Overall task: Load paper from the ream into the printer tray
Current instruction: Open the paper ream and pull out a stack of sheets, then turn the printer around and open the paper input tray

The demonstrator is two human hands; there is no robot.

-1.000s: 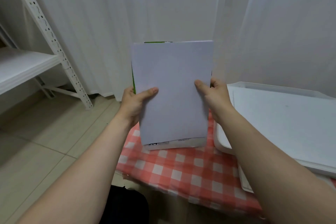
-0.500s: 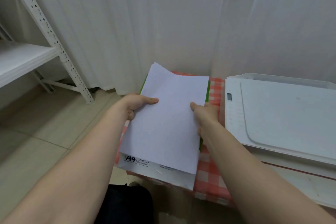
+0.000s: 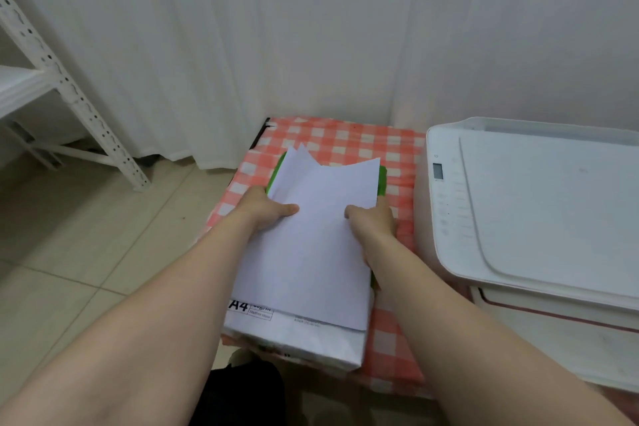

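Loading at an early stage, read left to right. The left hand (image 3: 266, 209) has its grip closed on the left edge of a stack of loose sheets (image 3: 311, 245), thumb on top and the other fingers hidden beneath. The stack lies on, or just above, the ream (image 3: 294, 335) — contact cannot be judged — and the ream rests on the checked cloth of the desk (image 3: 345, 135). The far ends of the sheets are fanned and uneven. The right hand (image 3: 373, 223) likewise pinches the stack at its right edge, thumb on top. Further right stands the printer (image 3: 536, 211), lid shut, well apart from the paper. By this view, sheets are out of the wrapper; squaring them, carrying them over and seating them in the tray remain. No feed tray can be made out — the printer's right side is cut off, and the transparent part at its rear cannot be identified.
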